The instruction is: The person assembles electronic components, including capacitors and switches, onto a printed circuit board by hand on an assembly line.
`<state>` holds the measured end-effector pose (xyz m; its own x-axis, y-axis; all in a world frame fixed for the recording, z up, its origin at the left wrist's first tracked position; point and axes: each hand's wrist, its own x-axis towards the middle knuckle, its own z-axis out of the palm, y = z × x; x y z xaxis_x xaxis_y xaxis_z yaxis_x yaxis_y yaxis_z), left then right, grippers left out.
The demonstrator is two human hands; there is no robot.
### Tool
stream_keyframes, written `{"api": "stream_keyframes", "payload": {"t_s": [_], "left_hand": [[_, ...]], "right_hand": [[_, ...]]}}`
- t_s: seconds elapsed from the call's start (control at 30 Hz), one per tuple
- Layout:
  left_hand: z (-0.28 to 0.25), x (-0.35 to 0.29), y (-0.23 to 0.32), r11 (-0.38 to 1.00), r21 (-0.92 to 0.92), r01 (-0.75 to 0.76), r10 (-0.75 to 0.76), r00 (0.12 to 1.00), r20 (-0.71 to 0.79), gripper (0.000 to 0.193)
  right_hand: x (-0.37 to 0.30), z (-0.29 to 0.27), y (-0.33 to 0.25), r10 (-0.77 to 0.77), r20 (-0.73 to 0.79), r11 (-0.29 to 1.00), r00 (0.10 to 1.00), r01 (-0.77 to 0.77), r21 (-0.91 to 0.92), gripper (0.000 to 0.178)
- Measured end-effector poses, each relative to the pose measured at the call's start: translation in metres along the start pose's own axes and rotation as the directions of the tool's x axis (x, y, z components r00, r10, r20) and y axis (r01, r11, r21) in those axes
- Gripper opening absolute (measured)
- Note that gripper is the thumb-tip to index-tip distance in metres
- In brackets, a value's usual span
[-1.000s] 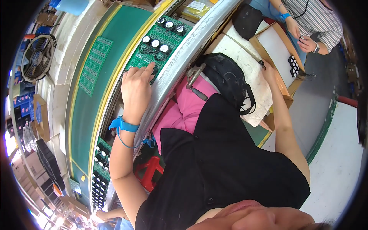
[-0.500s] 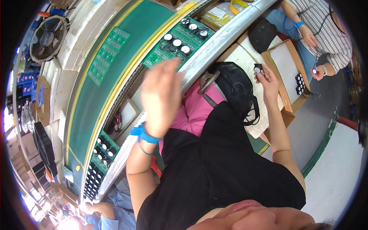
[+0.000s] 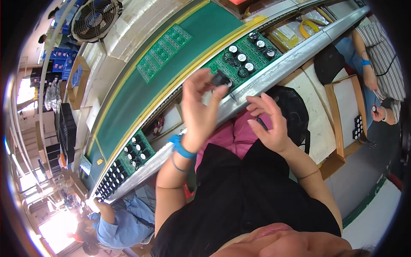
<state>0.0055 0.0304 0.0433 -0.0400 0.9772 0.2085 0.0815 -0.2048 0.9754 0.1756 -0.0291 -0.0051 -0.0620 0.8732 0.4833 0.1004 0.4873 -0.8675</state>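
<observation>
The grip of the left hand [image 3: 199, 112] is narrow, thumb and fingers closed about a black round part [image 3: 221, 80], held up just beside the metal rail [image 3: 295, 58] along the bench. The right hand [image 3: 274, 127] has a wide grip, its fingers spread and thumb apart, with nothing held; it hovers near the rail, above the lap.

The bench [image 3: 124, 100] has a green top with yellow edging, and a bare green circuit board [image 3: 165, 52] lies on it. Nearer the rail, a second board [image 3: 212, 63] carries white-topped round parts [image 3: 242, 57] with coiled black leads; more populated boards stand farther down the line. A large fan [image 3: 96, 19] faces the bench.

To the right, an open cardboard box [image 3: 336, 121] has a pale lining and, at its far side, a cluster of white-topped black parts [image 3: 358, 127]. Beyond the second board, a compartment contains yellow packets [image 3: 286, 36] and a yellow ring [image 3: 309, 28].
</observation>
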Motion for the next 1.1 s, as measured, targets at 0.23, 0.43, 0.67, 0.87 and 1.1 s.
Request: {"api": "stream_keyframes", "payload": {"t_s": [0.23, 0.43, 0.67, 0.87, 1.1], "left_hand": [[-0.028, 0.062, -0.011, 0.672, 0.642, -0.369, -0.037, 0.849, 0.527, 0.024], [-0.018, 0.068, -0.019, 0.562, 0.697, -0.445, -0.101, 0.799, 0.592, 0.024], [-0.013, 0.069, -0.017, 0.536, 0.738, -0.41, -0.17, 0.804, 0.57, 0.024], [-0.008, 0.069, -0.014, 0.428, 0.782, -0.454, -0.19, 0.801, 0.568, 0.024], [-0.004, 0.069, -0.012, 0.402, 0.779, -0.481, -0.192, 0.788, 0.585, 0.023]], "right_hand": [[-0.026, -0.033, 0.013, 0.307, -0.127, 0.951, 0.943, -0.298, 0.088, 0.053], [-0.044, -0.047, 0.022, 0.418, -0.19, 0.908, 0.888, -0.408, 0.092, 0.044], [-0.038, -0.057, 0.021, 0.436, -0.126, 0.898, 0.891, -0.441, -0.015, 0.028], [-0.039, -0.059, 0.019, 0.392, -0.146, 0.913, 0.908, -0.403, -0.058, 0.02], [-0.045, -0.063, 0.023, 0.418, -0.131, 0.902, 0.899, -0.428, -0.059, 0.017]]}}
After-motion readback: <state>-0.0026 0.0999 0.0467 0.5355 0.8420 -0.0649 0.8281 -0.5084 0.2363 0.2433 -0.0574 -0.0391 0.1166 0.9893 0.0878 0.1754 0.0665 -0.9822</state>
